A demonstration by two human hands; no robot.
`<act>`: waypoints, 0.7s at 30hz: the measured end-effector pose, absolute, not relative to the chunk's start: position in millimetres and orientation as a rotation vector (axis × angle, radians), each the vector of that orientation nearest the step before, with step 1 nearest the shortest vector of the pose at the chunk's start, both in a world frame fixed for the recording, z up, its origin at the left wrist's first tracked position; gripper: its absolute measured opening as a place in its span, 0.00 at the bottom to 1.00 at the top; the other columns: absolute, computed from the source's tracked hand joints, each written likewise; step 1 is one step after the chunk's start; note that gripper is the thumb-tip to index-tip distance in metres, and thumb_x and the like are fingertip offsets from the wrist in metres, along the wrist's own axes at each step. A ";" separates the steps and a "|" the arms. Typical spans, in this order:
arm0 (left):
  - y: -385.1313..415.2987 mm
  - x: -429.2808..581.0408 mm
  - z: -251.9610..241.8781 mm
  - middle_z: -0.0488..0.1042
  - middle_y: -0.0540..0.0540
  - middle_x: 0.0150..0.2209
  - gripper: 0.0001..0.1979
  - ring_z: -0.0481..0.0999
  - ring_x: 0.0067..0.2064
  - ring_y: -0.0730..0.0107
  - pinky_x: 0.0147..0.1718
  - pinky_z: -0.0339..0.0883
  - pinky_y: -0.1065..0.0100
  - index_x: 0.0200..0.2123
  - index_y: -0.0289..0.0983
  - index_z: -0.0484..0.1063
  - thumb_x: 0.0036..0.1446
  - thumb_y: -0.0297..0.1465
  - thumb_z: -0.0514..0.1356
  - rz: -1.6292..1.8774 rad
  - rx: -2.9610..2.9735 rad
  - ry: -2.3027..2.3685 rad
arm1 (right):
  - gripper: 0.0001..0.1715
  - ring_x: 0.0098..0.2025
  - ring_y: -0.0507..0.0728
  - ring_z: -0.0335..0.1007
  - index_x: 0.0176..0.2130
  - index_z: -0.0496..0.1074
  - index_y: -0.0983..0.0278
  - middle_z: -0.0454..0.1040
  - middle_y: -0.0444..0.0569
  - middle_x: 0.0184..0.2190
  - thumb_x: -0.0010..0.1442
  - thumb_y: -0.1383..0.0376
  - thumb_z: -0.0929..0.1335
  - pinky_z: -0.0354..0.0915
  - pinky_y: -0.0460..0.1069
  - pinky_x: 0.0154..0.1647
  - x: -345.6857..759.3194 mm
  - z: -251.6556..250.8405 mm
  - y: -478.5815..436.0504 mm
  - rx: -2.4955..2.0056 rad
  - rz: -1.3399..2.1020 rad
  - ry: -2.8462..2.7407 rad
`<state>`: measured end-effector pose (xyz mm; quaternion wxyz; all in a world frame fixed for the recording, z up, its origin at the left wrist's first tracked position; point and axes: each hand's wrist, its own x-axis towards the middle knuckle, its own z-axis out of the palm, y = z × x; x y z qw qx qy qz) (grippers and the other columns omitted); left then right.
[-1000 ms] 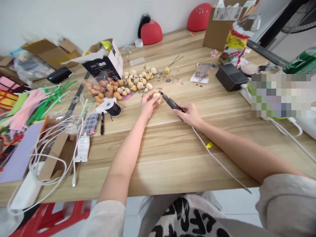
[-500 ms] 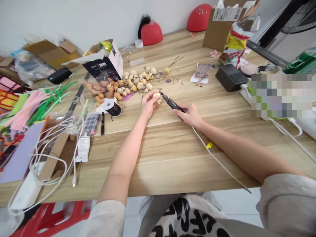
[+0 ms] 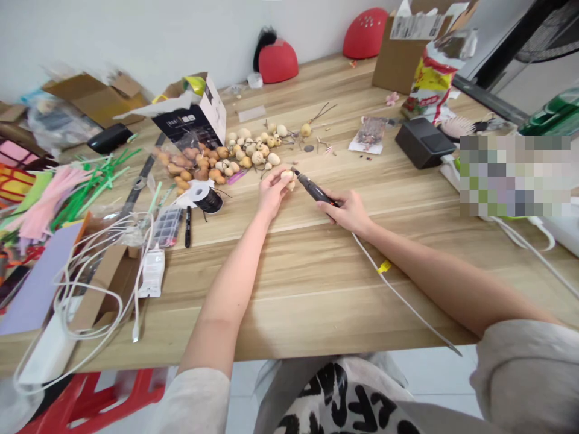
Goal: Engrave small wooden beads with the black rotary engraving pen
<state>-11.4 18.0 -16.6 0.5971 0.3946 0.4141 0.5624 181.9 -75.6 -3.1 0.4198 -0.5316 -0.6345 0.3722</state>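
Note:
Pinched in the fingers of my left hand [image 3: 272, 191] is a small pale gourd [image 3: 288, 178], held just above the table. My right hand [image 3: 346, 211] grips a dark rotary tool [image 3: 315, 191] like a thick pen, with a small red light on its body. The tool's tip points left and meets or nearly touches the gourd; I cannot tell which. A white cable [image 3: 384, 277] with a yellow tag runs from the tool toward the table's front edge. Beyond my left hand lies a pile of cream gourds [image 3: 257, 147] beside browner ones [image 3: 199, 163].
Left of my left arm are a spool of black cord [image 3: 206, 198], a black marker [image 3: 187, 228], a compartment box [image 3: 167, 226] and tangled white cables [image 3: 102, 271]. A black box-shaped device [image 3: 423, 141] and a bag of small bits [image 3: 368, 135] lie at right. A cardboard box [image 3: 398, 57] stands behind.
Almost nothing differs. Both hands keep their places, with the gourd and the tool tip still together; only a very slight shift of the view shows.

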 end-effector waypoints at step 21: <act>19.4 -12.0 -18.1 0.82 0.48 0.39 0.17 0.81 0.44 0.69 0.42 0.73 0.71 0.41 0.40 0.79 0.45 0.32 0.74 1.313 0.948 0.956 | 0.33 0.16 0.53 0.63 0.55 0.77 0.70 0.66 0.41 0.15 0.56 0.55 0.67 0.62 0.48 0.22 182.0 -3.9 -74.8 -1.347 0.930 -1.609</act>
